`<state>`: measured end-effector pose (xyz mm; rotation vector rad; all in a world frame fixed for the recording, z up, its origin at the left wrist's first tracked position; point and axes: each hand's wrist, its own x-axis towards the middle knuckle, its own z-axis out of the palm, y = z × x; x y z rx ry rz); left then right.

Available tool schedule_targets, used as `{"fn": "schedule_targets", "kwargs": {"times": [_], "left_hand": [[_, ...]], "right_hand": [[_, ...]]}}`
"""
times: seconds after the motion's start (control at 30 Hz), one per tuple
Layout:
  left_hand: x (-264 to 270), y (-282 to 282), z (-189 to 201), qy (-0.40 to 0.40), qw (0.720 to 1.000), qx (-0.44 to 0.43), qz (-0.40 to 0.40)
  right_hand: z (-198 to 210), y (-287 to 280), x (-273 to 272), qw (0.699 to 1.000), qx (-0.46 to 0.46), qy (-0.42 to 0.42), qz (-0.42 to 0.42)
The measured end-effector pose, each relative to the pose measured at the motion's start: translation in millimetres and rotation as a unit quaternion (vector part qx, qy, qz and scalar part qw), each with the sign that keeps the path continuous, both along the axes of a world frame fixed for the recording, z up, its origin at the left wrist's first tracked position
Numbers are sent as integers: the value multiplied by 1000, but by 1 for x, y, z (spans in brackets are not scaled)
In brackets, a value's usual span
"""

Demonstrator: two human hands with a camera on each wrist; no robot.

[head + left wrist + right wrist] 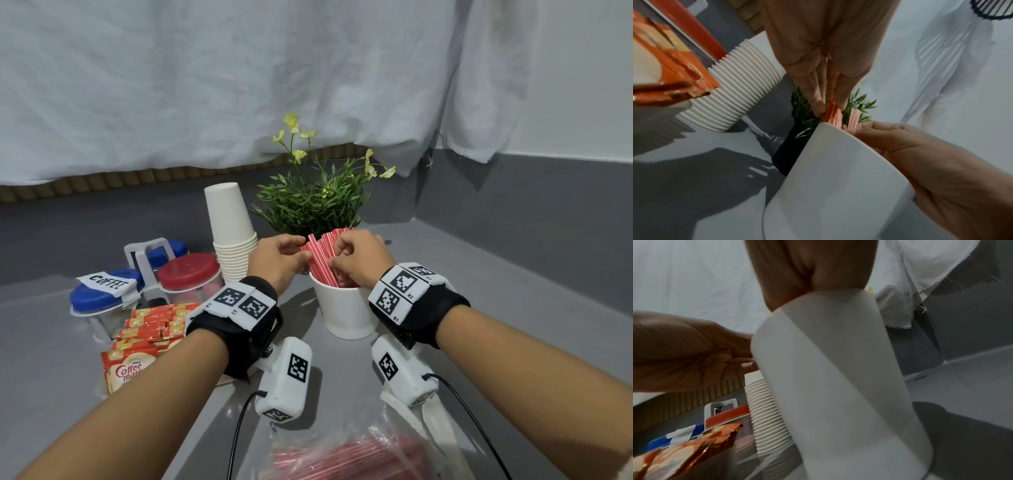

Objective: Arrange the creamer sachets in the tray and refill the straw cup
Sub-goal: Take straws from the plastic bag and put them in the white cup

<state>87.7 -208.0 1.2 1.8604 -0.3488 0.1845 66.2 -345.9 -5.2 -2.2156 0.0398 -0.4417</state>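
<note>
Straws (pixel 323 257) upright in white cup (pixel 346 308), left hand (pixel 277 258) and right hand (pixel 359 260) grips pinching them above rim

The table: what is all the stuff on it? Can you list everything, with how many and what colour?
Straw cup: one, white, centre.
Straws: many, red-and-white, standing in the cup.
Bag of straws: one, clear, red contents, near edge.
Creamer sachets: many, red-orange, left, lined up.
Paper cups: one stack, white, upside down, behind the sachets.
Jars: three in a rack, two blue lids, one red; one labelled COFFEE.
Plant: one, green, yellow flowers, behind the cup.
Cloth: white, hanging at the back.
Left hand: pinching the straws.
Right hand: pinching the straws.
</note>
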Motion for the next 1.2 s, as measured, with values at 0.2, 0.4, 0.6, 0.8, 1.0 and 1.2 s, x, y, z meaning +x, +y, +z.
{"fn": "schedule_targets", "kwargs": {"times": [0.2,0.4,0.6,0.8,1.0,1.2], "left_hand": [[1,-3,3,-55,991,124,2],[-1,-6,-1,-105,965,236,35],[-5,-6,6,-136,964,223,54],[-12,-11,-3,-144,931,337,7],[-10,-1,-5,-174,903,392,-29],[-11,0,-3,-174,879,443,-23]], "right_hand": [[1,-2,-7,997,51,-50,-14],[2,0,-11,996,-49,-58,-42],[4,0,-14,993,-114,-31,4],[3,1,-13,995,-84,-40,-26],[8,2,-14,993,-109,6,-33],[10,-1,-17,996,-81,32,-4]]}}
